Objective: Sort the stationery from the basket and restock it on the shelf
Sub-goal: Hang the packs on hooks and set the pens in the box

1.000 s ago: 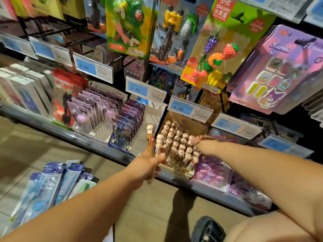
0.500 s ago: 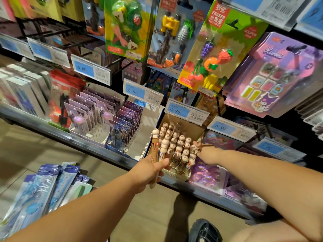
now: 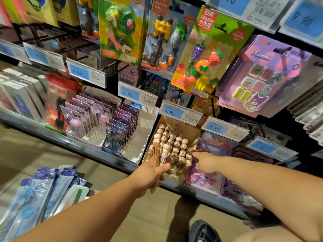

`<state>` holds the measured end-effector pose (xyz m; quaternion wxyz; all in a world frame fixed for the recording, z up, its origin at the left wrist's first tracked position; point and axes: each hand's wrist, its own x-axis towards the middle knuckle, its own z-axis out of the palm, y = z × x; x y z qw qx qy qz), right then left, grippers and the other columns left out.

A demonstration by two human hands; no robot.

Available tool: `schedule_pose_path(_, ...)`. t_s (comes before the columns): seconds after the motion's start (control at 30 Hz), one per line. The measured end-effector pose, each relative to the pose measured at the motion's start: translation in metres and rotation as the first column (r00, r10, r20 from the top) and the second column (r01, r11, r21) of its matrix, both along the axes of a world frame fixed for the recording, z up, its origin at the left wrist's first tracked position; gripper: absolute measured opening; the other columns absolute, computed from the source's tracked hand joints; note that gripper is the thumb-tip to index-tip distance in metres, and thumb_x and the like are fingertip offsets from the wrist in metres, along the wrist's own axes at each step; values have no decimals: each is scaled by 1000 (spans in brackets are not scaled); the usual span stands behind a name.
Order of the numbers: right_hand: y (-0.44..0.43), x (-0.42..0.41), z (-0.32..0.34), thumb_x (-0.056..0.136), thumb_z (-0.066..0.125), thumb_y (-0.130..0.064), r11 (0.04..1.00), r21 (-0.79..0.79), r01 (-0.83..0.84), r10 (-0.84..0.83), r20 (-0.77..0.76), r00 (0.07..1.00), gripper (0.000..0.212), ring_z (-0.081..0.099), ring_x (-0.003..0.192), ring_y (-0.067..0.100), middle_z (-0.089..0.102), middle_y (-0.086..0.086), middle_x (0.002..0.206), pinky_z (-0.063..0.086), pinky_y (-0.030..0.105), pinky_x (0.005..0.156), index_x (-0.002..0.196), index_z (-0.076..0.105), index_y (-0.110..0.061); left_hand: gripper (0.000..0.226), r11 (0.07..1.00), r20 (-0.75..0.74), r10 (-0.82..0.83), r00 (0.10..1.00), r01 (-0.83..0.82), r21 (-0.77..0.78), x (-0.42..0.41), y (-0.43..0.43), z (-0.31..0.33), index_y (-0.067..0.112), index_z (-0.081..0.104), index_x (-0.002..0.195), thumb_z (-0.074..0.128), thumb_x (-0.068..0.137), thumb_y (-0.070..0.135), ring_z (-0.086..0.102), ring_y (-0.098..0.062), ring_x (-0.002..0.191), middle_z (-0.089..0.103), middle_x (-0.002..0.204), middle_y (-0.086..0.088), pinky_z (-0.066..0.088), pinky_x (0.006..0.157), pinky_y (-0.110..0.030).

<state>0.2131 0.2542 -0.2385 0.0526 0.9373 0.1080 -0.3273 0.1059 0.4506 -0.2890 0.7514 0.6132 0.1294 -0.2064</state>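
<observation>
Shelf [image 3: 97,151] pen box [image 3: 191,132]: left hand [image 3: 148,177] grips two pens [image 3: 155,153], right hand [image 3: 205,163] touches others.

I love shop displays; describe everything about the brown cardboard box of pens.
The open-topped brown cardboard box stands at the grey shelf's front edge, below a blue 4.90 price tag. Upright pens with round beige figure heads fill most of it. The right hand reaches its right-side pens; the left hand holds two matching pens at its front-left.
</observation>
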Motion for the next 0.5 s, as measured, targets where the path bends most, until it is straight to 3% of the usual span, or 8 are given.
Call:
schedule_pose_path(0.1,-1,0,7,103,38,-18,997,70,18,-17,-3,1000,55,51,105,22,31,15,152,40,22,62,154,17,-16,27,1000,9,-13,1000,13,5,2,-2,1,16,56,114,62,95,33,54,-15,78,69,98,-2,49,70,-30)
schedule_pose_path(0.2,-3,-3,17,99,48,-41,956,284,77,-95,50,994,53,48,119,17,33,5,150,41,20,93,148,37,-24,29,1000,8,-18,1000,18,-3,4,-7,1,12,58,115,62,95,33,55,-15,76,70,84,2,48,66,-27)
schedule_pose_path(0.3,-2,-13,29,95,52,-47,876,469,111,-143,33,989,40,49,84,-3,51,-7,125,38,12,76,133,55,-35,33,999,-22,-50,998,50,-3,5,-13,4,4,59,114,60,96,32,53,-13,71,62,58,14,47,61,-23)
schedule_pose_path(0.33,-2,-16,31,94,52,-49,857,501,121,-152,22,988,37,49,83,-5,54,-9,122,36,11,76,129,57,-38,30,998,-27,-68,997,68,-5,5,-15,5,6,59,112,59,96,32,53,-13,71,62,57,14,46,63,-23)
schedule_pose_path(0.4,0,-22,35,94,52,-49,818,558,137,-164,-2,986,35,55,98,-1,59,-14,123,37,13,83,127,59,-39,21,995,-27,-101,995,100,-10,5,-21,8,13,59,107,59,96,32,53,-13,73,65,66,11,47,67,-26)
schedule_pose_path(0.5,5,-28,36,95,55,-39,756,627,190,-185,-74,980,31,60,84,-6,62,-17,105,40,3,69,125,59,-31,20,990,-21,-140,990,139,-23,7,-30,8,18,58,106,62,94,33,55,-14,75,67,91,-2,48,71,-31)
